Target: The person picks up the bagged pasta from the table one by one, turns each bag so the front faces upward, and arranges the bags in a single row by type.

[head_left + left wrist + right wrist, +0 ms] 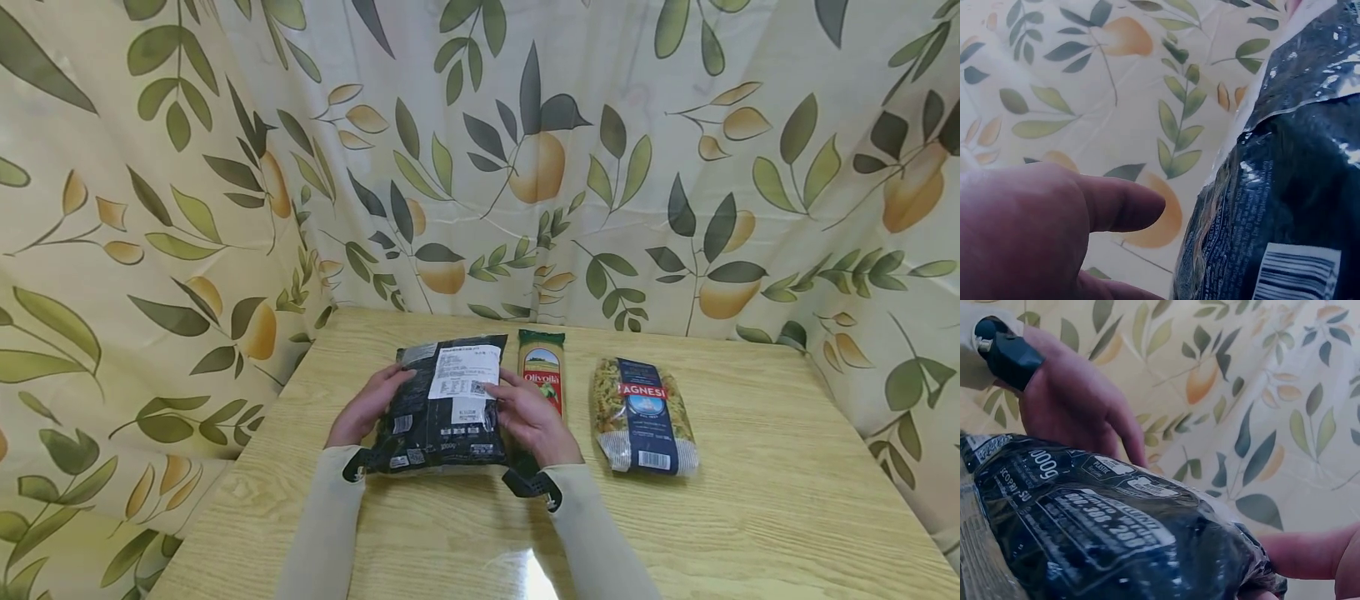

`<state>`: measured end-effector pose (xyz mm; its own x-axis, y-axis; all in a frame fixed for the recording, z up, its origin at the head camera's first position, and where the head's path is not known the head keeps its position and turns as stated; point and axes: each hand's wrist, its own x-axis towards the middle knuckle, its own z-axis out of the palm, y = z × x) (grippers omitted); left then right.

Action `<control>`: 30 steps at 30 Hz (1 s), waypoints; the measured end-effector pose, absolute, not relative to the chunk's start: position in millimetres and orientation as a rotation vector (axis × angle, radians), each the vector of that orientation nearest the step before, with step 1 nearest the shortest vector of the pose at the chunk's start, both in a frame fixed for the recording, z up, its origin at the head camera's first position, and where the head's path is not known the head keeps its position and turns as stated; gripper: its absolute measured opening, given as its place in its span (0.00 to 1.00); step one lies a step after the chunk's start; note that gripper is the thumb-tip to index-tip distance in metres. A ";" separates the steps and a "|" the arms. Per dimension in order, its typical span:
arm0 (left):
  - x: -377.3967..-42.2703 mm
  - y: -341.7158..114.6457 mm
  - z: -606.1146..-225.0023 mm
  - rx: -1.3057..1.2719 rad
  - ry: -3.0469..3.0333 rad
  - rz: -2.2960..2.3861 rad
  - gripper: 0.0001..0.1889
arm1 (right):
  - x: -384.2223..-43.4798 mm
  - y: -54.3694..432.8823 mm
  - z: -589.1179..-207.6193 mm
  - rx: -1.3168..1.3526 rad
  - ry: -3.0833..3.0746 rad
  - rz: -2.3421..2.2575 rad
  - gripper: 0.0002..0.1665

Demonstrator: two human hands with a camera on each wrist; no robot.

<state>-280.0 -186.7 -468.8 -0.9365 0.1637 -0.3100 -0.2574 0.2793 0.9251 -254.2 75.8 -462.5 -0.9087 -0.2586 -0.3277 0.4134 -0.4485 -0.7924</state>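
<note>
A black plastic bag (447, 442) with a large white label (465, 372) is held tilted in front of me in the head view. My right hand (534, 417) pinches its right edge; the right wrist view shows the thumb (1310, 553) on a crumpled corner. At the bag's left side is my left hand (372, 403). In the left wrist view its thumb (1129, 203) is straight, with a gap between it and the bag's edge; its other fingers are mostly hidden. The print on the bag (1097, 512) reads 1000g.
A tall Olivoilà pack (542, 362) with a green top lies just right of the black bag, partly behind my right hand. Farther right on the wooden table (757, 475) lies an Agnesi pasta bag (645, 417). A leaf-patterned curtain (480, 167) hangs behind.
</note>
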 end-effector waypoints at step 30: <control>-242.6 -134.9 -399.6 0.278 2.527 1.343 0.37 | -234.0 72.4 -423.4 0.028 1.512 -2.348 0.34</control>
<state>-242.6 -134.9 -399.6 -0.9463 0.2900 -0.1427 0.0441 0.5532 0.8319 -234.0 72.4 -423.4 -0.9395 -0.2769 -0.2016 0.2981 -0.3713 -0.8794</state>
